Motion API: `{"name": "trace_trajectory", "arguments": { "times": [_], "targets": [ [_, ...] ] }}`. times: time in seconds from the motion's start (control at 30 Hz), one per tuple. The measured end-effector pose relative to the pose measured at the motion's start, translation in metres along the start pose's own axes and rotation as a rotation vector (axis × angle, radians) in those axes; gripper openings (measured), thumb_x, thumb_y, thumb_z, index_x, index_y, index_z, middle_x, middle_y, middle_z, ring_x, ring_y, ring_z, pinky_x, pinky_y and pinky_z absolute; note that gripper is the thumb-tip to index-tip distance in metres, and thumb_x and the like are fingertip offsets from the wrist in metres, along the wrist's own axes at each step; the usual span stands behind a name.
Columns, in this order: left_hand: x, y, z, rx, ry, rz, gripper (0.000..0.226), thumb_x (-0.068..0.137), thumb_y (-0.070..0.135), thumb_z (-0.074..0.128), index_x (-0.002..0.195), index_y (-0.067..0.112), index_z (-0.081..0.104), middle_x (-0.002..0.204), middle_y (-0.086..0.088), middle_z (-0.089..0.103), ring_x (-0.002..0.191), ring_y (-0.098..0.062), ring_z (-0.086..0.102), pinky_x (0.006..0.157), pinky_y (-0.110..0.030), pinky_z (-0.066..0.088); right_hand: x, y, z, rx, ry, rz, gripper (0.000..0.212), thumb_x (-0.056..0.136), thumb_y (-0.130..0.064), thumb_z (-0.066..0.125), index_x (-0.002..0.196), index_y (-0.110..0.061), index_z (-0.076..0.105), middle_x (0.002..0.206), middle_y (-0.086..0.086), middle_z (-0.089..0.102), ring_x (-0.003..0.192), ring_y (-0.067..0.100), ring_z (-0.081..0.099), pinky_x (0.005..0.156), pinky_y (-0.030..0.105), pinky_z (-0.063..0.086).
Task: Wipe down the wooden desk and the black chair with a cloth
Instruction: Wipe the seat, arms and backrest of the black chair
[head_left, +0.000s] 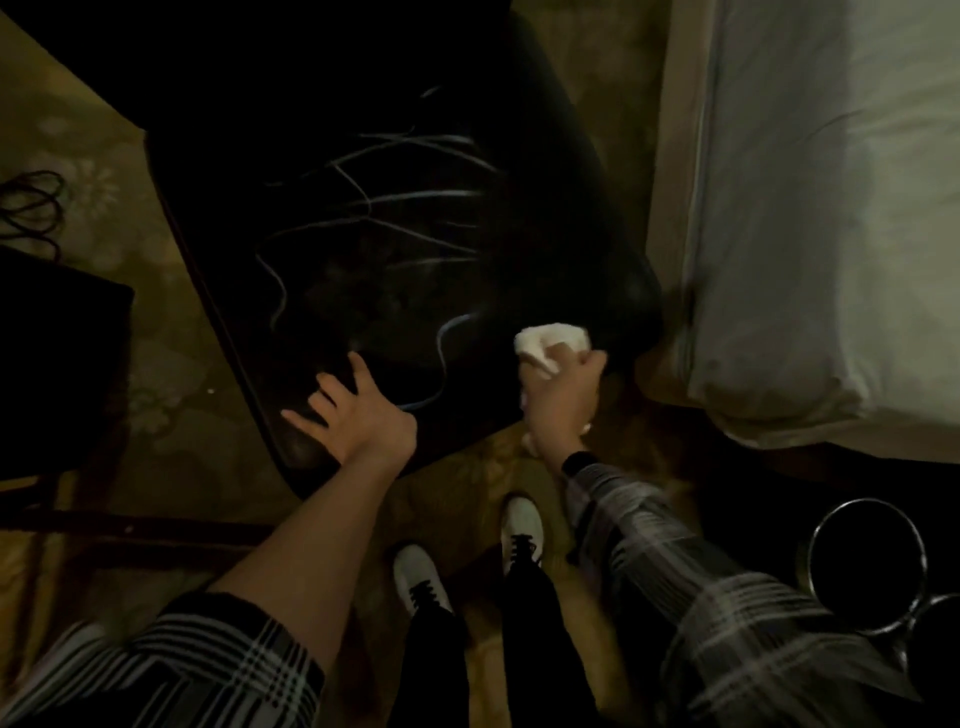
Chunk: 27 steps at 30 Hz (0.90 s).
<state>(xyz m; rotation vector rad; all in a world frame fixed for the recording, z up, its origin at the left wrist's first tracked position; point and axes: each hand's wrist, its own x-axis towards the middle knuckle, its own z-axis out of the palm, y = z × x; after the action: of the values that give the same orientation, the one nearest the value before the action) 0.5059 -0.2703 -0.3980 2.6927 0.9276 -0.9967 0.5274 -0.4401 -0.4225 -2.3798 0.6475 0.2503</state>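
Observation:
The black chair (395, 234) fills the middle of the view, its glossy creased seat seen from above. My left hand (358, 410) rests flat on the seat's near left corner with fingers spread. My right hand (563, 400) grips a bunched white cloth (550, 340) and presses it against the seat's near right edge. The wooden desk is too dark to make out.
A bed with a pale mattress (831, 208) stands close on the right. A dark piece of furniture (57, 364) and a coiled cable (31, 208) are at the left. Round metal-rimmed objects (867, 566) sit at lower right. My white shoes (522, 525) stand on patterned carpet.

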Motion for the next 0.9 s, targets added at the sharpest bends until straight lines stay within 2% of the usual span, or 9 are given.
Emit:
{"name": "trace_trajectory", "arguments": {
  "times": [0.1, 0.2, 0.3, 0.43, 0.53, 0.6, 0.7, 0.8, 0.9],
  "targets": [
    [0.000, 0.001, -0.003, -0.014, -0.022, -0.011, 0.090, 0.084, 0.037, 0.057, 0.150, 0.026, -0.003, 0.153, -0.019, 0.005, 0.138, -0.039, 0.008, 0.111, -0.059, -0.008, -0.046, -0.006, 0.022, 0.024, -0.173, -0.112, 0.032, 0.084, -0.028, 0.068, 0.114, -0.017, 0.061, 0.115, -0.001, 0.034, 0.102, 0.020, 0.049, 0.086, 0.027, 0.042],
    [-0.001, 0.003, -0.008, 0.004, -0.046, -0.014, 0.090, 0.084, 0.041, 0.057, 0.150, 0.026, -0.003, 0.152, -0.019, 0.006, 0.138, -0.039, 0.008, 0.111, -0.059, -0.009, -0.027, 0.002, 0.000, -0.031, -0.280, -0.243, 0.036, 0.084, -0.031, 0.068, 0.117, -0.016, 0.062, 0.111, -0.005, 0.032, 0.098, 0.012, 0.045, 0.081, 0.021, 0.037],
    [0.002, 0.009, -0.013, 0.013, -0.087, -0.040, 0.092, 0.084, 0.047, 0.057, 0.151, 0.025, -0.002, 0.150, -0.020, 0.008, 0.137, -0.040, 0.009, 0.112, -0.059, -0.008, 0.019, 0.013, -0.038, -0.043, -0.175, -0.287, 0.037, 0.085, -0.027, 0.068, 0.117, -0.012, 0.058, 0.117, 0.002, 0.038, 0.097, 0.012, 0.044, 0.080, 0.020, 0.035],
    [0.002, 0.016, -0.011, 0.032, -0.124, -0.052, 0.095, 0.083, 0.050, 0.057, 0.151, 0.022, -0.003, 0.149, -0.022, 0.007, 0.137, -0.041, 0.007, 0.112, -0.058, -0.008, 0.072, 0.010, -0.068, -0.048, -0.030, -0.122, 0.038, 0.087, -0.033, 0.064, 0.117, -0.011, 0.056, 0.122, 0.009, 0.038, 0.106, 0.023, 0.049, 0.083, 0.022, 0.035],
    [-0.001, 0.018, -0.009, 0.041, -0.132, -0.047, 0.093, 0.084, 0.047, 0.057, 0.150, 0.021, -0.003, 0.148, -0.022, 0.007, 0.137, -0.041, 0.008, 0.113, -0.057, -0.006, 0.056, 0.002, -0.044, 0.018, 0.022, -0.022, 0.034, 0.089, -0.027, 0.062, 0.117, -0.010, 0.054, 0.120, 0.011, 0.044, 0.103, 0.027, 0.054, 0.079, 0.019, 0.041],
    [-0.004, 0.020, -0.009, 0.047, -0.139, -0.038, 0.092, 0.085, 0.045, 0.056, 0.150, 0.021, -0.004, 0.148, -0.022, 0.007, 0.137, -0.042, 0.008, 0.113, -0.057, -0.006, 0.011, -0.004, -0.012, 0.083, -0.025, -0.034, 0.033, 0.087, -0.024, 0.063, 0.117, -0.014, 0.054, 0.121, 0.011, 0.047, 0.103, 0.027, 0.054, 0.080, 0.024, 0.046],
    [-0.007, 0.018, -0.011, 0.078, -0.138, -0.033, 0.086, 0.087, 0.045, 0.051, 0.150, 0.024, -0.003, 0.148, -0.022, 0.007, 0.137, -0.041, 0.008, 0.113, -0.056, -0.006, -0.045, -0.007, 0.017, 0.027, -0.201, -0.085, 0.037, 0.085, -0.032, 0.066, 0.119, -0.017, 0.060, 0.122, 0.006, 0.040, 0.109, 0.023, 0.048, 0.091, 0.028, 0.040],
    [-0.006, 0.011, -0.013, 0.123, -0.116, -0.007, 0.083, 0.089, 0.044, 0.049, 0.150, 0.026, -0.004, 0.148, -0.022, 0.007, 0.136, -0.041, 0.010, 0.114, -0.054, -0.006, -0.028, 0.002, 0.003, 0.009, -0.333, -0.158, 0.042, 0.083, -0.039, 0.067, 0.116, -0.013, 0.062, 0.113, 0.002, 0.042, 0.102, 0.019, 0.052, 0.081, 0.024, 0.041],
    [-0.008, 0.009, -0.011, 0.108, -0.114, 0.014, 0.085, 0.089, 0.043, 0.050, 0.150, 0.027, -0.006, 0.149, -0.021, 0.005, 0.136, -0.042, 0.009, 0.114, -0.053, -0.006, 0.015, 0.009, -0.028, 0.011, -0.259, -0.165, 0.043, 0.082, -0.042, 0.068, 0.113, -0.012, 0.061, 0.112, 0.002, 0.045, 0.095, 0.014, 0.051, 0.079, 0.025, 0.043]
  ]
}}
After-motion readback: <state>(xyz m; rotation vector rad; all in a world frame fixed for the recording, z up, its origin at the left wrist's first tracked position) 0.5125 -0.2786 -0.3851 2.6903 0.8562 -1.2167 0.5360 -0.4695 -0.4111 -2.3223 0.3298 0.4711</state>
